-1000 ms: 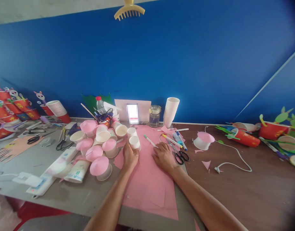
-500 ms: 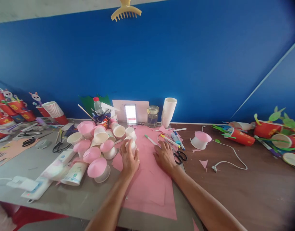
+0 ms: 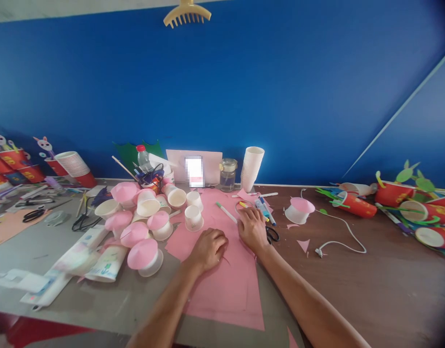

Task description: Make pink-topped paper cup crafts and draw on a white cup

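My left hand rests low over the pink paper, its fingers curled together; what lies under the fingertips, if anything, is hidden. My right hand lies palm down at the right side of the paper, fingers stretched toward a yellow marker. Close to its left lies a white marker with a green tip, and black-handled scissors are beside its wrist. Beyond my left hand a white paper cup stands apart from it, on a wider round base.
Several white cups with pink paper cones crowd the left side. A tall cup stack and a glass jar stand at the back. A power strip lies left; a white cable and red cups lie right.
My left hand has let go of the white cup and drawn back toward me onto the pink paper. The right hand has shifted only slightly.
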Demonstrator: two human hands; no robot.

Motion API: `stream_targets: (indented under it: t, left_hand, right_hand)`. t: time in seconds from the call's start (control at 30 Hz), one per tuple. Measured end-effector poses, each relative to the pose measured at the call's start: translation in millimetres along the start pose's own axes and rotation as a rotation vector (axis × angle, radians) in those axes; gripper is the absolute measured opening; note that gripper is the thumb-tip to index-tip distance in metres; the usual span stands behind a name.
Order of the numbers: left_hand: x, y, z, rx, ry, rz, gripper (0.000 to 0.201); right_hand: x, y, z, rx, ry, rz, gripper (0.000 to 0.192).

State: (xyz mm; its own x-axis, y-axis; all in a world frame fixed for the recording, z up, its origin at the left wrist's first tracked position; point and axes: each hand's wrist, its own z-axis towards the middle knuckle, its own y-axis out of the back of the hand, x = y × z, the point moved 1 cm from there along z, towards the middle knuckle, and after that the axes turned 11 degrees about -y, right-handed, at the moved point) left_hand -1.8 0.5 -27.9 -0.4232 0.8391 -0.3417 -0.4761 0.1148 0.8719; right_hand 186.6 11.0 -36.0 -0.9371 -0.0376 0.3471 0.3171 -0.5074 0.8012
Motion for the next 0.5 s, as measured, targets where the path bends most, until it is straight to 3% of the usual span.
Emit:
stream_targets:
  t: [0.27, 0.5]
  left_hand:
    - [0.1, 1.2, -0.4, 0.022, 0.001, -0.005, 0.018]
    - [1.6, 0.1, -0.6, -0.001, -0.003, -0.022, 0.016]
  right_hand:
    - [-24.9, -5.8, 9.2, 0.024, -0.045, -0.162, 0.029]
    - [-36.3, -3.7, 11.2, 0.011, -0.095, -0.149, 0.022]
